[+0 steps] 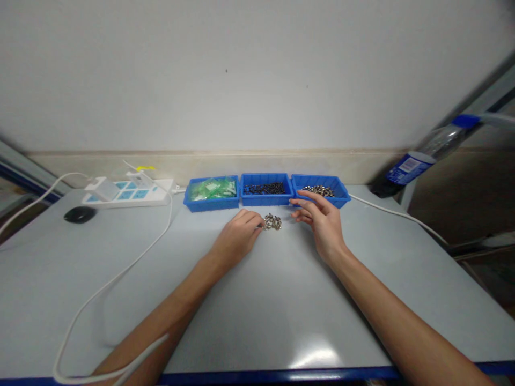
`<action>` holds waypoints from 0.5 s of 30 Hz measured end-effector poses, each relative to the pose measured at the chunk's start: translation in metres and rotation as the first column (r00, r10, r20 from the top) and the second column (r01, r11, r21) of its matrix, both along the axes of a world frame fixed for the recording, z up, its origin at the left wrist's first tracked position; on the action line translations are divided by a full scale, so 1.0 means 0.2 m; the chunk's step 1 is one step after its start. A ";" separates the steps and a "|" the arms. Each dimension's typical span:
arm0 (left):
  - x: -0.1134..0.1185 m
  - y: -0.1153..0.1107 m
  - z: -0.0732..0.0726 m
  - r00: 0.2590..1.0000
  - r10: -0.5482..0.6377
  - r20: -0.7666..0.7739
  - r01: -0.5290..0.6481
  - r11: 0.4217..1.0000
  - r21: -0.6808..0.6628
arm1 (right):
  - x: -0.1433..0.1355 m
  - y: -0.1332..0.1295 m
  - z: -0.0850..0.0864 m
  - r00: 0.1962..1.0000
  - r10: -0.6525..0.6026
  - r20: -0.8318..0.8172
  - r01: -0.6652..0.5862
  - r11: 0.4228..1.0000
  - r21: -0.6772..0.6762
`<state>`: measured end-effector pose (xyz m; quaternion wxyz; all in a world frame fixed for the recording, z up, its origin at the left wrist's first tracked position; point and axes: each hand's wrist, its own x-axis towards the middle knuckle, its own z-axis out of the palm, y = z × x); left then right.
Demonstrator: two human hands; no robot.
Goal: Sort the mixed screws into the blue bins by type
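My left hand (239,233) is closed in a pinch at the left edge of a small pile of shiny metal pieces (273,222) on the table. A small dark bit shows at its fingertips, too small to name. To the right of the pile, my right hand (325,222) is held with its fingers apart, and nothing shows between them. Its upper fingers overlap the front of the right blue bin (343,201), which contains many small shiny metal pieces (321,191).
The middle blue bin (265,201) has dark screw-like pieces; the left blue bin (212,204) has green-and-clear plastic packets (213,187). A white power strip (161,197), a black mouse-like object (80,215) and a white cable (116,277) lie left. A bottle (410,165) leans at right.
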<state>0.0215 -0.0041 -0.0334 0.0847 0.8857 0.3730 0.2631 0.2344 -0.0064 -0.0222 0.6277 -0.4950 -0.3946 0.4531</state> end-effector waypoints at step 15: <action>0.03 -0.02 0.08 0.788 0.140 0.599 0.052 0.955 -0.292 | -0.03 -0.04 0.01 0.908 0.392 0.148 -0.398 0.917 0.014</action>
